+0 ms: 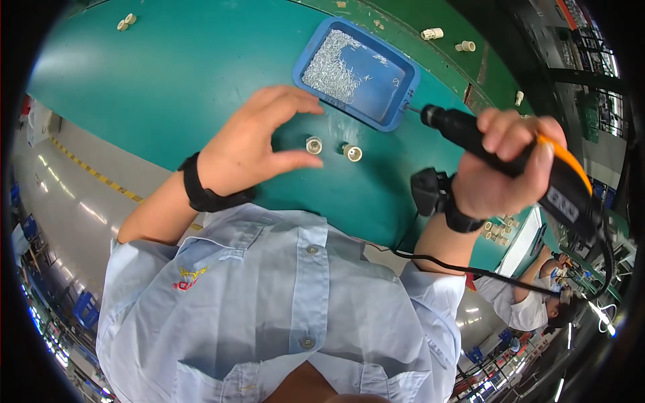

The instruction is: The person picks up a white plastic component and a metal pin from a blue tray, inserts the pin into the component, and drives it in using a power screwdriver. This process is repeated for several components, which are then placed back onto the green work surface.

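The left hand (242, 144) curved, thumb and fingers apart, around a cream fitting (314, 145), contact hard to judge. Beyond, a blue tray (379, 95) held silvery pieces (330, 72) too small to identify. A second fitting (353, 153) sat near the first. The right hand (505, 164) clamped a power screwdriver (463, 132), partly hiding its body; whether its bit touched the tray was unclear.
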Demonstrator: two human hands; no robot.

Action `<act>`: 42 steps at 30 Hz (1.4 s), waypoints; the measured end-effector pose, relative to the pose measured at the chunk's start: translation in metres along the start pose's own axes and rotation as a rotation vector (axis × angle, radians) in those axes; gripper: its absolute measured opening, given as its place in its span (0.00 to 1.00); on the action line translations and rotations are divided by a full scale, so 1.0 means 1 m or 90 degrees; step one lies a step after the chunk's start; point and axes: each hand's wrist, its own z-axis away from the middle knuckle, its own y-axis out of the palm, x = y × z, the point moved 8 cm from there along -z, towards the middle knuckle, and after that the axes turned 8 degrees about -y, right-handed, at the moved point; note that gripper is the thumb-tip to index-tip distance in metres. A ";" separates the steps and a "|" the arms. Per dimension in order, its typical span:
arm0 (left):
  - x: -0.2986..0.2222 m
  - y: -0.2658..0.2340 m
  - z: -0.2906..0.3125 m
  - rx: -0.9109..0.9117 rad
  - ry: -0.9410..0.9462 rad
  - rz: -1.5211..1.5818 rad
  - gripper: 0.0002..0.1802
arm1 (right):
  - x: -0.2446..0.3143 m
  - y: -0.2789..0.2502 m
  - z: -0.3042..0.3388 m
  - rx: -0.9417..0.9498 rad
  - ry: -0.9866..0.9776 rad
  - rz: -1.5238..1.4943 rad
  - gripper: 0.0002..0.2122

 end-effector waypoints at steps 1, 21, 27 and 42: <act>-0.007 -0.003 -0.006 -0.009 0.037 -0.045 0.21 | -0.010 -0.001 0.001 0.020 0.016 -0.040 0.11; -0.008 0.056 -0.113 0.178 0.174 -0.254 0.02 | 0.002 -0.014 -0.016 -0.074 -0.010 0.029 0.10; -0.017 0.033 -0.081 0.176 0.222 -0.268 0.09 | -0.006 -0.008 -0.012 -0.067 0.013 0.053 0.10; -0.024 0.030 -0.061 -0.019 0.251 -0.571 0.13 | -0.031 0.010 0.007 -0.039 0.085 0.041 0.08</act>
